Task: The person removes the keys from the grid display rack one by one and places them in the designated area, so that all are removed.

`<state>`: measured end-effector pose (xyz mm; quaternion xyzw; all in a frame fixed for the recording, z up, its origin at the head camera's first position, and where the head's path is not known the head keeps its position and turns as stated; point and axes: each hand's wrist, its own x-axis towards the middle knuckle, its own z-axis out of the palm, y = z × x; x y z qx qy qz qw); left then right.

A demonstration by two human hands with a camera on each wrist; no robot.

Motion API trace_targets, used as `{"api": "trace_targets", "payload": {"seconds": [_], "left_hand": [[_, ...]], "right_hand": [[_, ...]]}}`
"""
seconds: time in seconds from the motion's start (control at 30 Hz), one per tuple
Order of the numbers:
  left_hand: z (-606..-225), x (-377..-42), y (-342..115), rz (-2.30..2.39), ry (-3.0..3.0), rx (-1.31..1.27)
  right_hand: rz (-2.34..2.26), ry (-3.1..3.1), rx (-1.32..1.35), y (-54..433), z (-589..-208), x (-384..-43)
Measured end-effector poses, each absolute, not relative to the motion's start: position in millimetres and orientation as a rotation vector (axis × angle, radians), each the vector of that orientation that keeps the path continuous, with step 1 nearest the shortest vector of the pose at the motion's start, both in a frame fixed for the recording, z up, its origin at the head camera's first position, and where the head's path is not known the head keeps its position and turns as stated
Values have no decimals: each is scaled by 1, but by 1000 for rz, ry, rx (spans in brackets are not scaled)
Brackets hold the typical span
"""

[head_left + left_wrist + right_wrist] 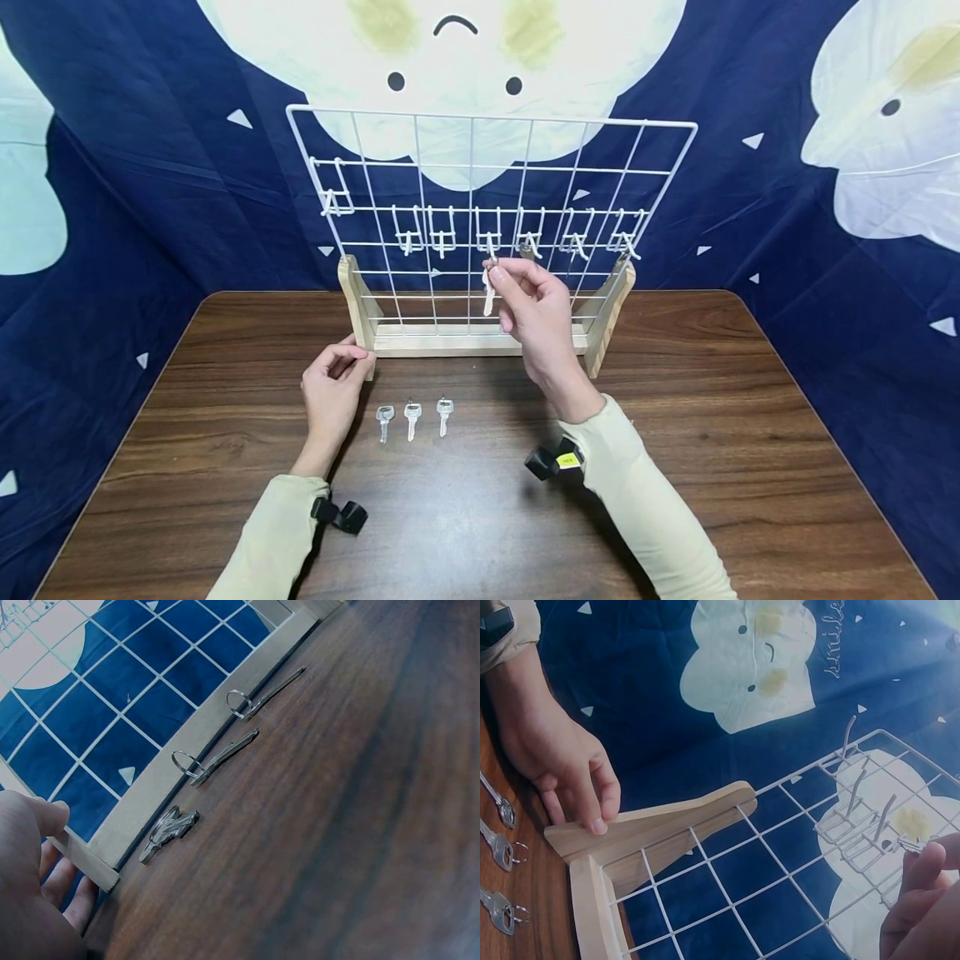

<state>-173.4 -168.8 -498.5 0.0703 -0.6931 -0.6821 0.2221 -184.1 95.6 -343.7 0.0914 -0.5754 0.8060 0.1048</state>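
My right hand pinches a silver key between thumb and fingers, with its top close under a white hook near the middle of the wire grid. In the right wrist view, the fingertips of this hand are right by the hooks. At the left end of the wooden stand, my left hand grips the foot of the side piece, thumb on one side and fingers on the other. Three keys with rings, a left key, a middle key and a right key, lie on the table.
More white hooks hang in a row across the grid, with a separate hook higher at the left. Small metal pieces show at the right-hand hooks. A dark blue cloth with clouds stands behind the brown wooden table.
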Motion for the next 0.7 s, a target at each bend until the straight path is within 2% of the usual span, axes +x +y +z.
{"api": "trace_targets", "payload": {"seconds": [0.7], "left_hand": [[-500,-174,-169,-1893,-1904,191]], "right_hand": [[2358,-1783,286,96,-350,-175]]}}
